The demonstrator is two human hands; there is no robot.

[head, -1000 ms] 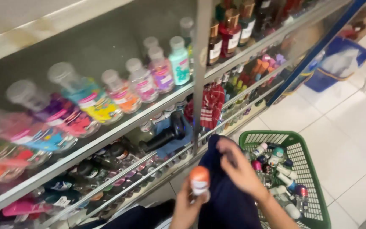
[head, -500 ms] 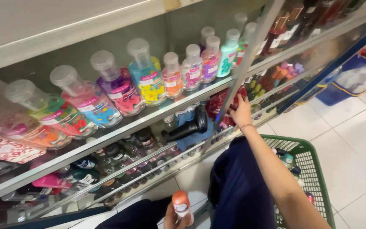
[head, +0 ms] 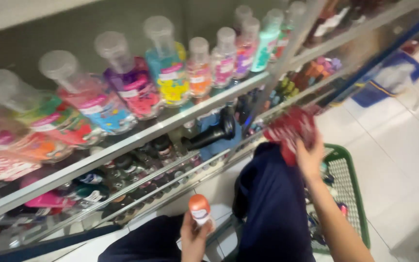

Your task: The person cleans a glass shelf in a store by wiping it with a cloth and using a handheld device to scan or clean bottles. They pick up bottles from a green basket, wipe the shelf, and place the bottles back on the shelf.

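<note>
Two hands busy in the head view, each with its own item. The left hand (head: 193, 237) sits low near the bottom edge, fingers wrapped round a small bottle with an orange-red cap (head: 200, 209), holding it upright with the cap on top, probably so the label faces up toward the camera. The right hand (head: 309, 157) is out by the shelves, fingers closed on a red patterned packet (head: 289, 130), which is pretty blurred, so I can't tell exactly what it is; it's held just off the shelf edge (head: 170, 127), above the rim of the green basket (head: 350, 170) that sits on the white tiled floor (head: 403, 145). The basket is parked right beside the person's dark blue trouser legs (head: 272, 204), handy for dropping stuff in. The upper shelf carries a row of colourful bottles with clear caps (head: 166, 68), lined up facing the aisle so labels show. Lower shelves hold dark smaller bottles (head: 209, 133), too smeared to sort out.
</note>
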